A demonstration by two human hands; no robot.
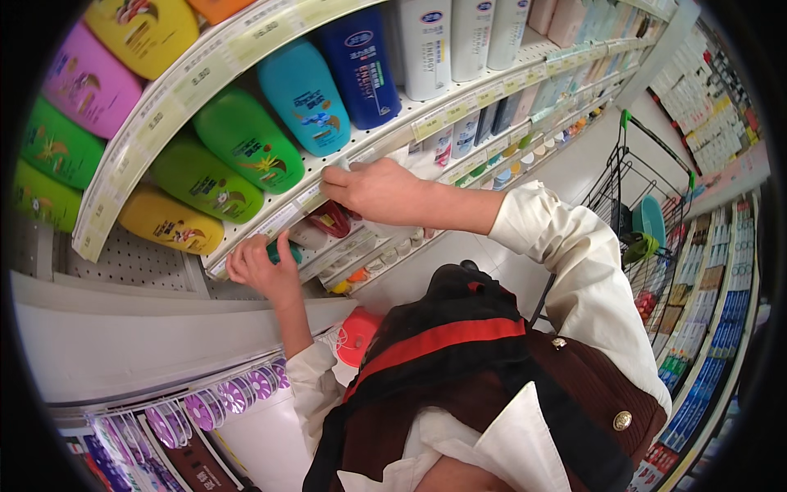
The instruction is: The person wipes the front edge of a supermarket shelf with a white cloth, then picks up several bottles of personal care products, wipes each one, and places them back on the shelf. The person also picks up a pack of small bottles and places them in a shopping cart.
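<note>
Two hands at the label strip [279, 215], which runs along the shelf front between the bottles and the person. Left hand [264, 264] at the strip's left end: grip partly open, thumb apart from curled fingers, nothing clearly held. Right hand [375, 190] farther right on the same strip, grip bunched as if pinching; can't tell what, if anything, is between the fingertips. Risks, my judgement: pulling hard on one end could bow the strip or pop it loose, and white tags [307, 194] might slide out or end up in the wrong order. A sudden slip of the right hand could knock the green bottle [250, 139] or the teal-blue bottle [304, 97], both near the edge; the yellow bottle [170, 220] is just beside the left hand, so a careless elbow or knuckle could tip it. Labels: several colored bottles share a similar logo with a plant-like picture; dark blue bottle [361, 66] has an oval badge and light lettering; white bottles [425, 49] at far right carry similar badges plus bold text. Yellowish price tags [432, 123] show printed figures, some legible; print on the white tags by the hands is too small to read.
</note>
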